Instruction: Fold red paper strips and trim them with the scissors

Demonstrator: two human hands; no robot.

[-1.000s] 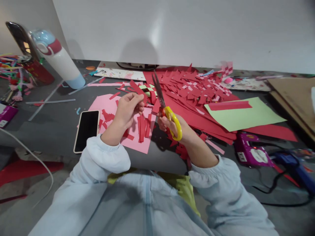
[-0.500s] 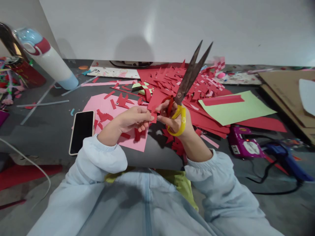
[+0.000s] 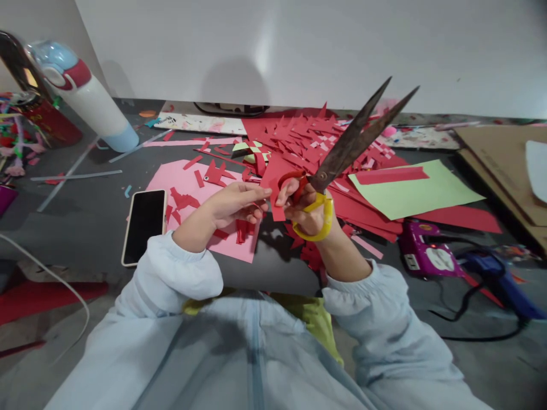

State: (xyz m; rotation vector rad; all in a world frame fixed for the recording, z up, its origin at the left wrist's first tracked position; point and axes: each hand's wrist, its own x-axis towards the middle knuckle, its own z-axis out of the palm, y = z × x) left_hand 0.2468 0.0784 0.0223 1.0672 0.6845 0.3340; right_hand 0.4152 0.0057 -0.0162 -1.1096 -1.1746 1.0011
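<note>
My right hand [image 3: 311, 217] has its fingers in the handles of a pair of scissors [image 3: 331, 167], one red and one yellow. The long dark blades point up and to the right, slightly parted. A small red paper piece [image 3: 278, 213] is at the fingertips of this hand. My left hand [image 3: 231, 206] is just left of that piece, index finger stretched out and the other fingers loosely bent, apparently holding nothing. Beneath my left hand lies a pink sheet [image 3: 166, 177] with red paper cuttings [image 3: 183, 200] and a red spiky shape with an eye [image 3: 217, 172].
A phone [image 3: 144, 228] lies left, with a bottle [image 3: 92, 102] and a red can [image 3: 53, 122] behind. Red paper scraps [image 3: 294, 134] are heaped at the back. Right are a green sheet [image 3: 421, 193], cardboard [image 3: 496, 165], a purple box [image 3: 421, 242] and a blue corded tool [image 3: 498, 276].
The scissors have tilted further right. The red paper piece has moved slightly right with my right hand, and my left fingers have come off it and spread a little.
</note>
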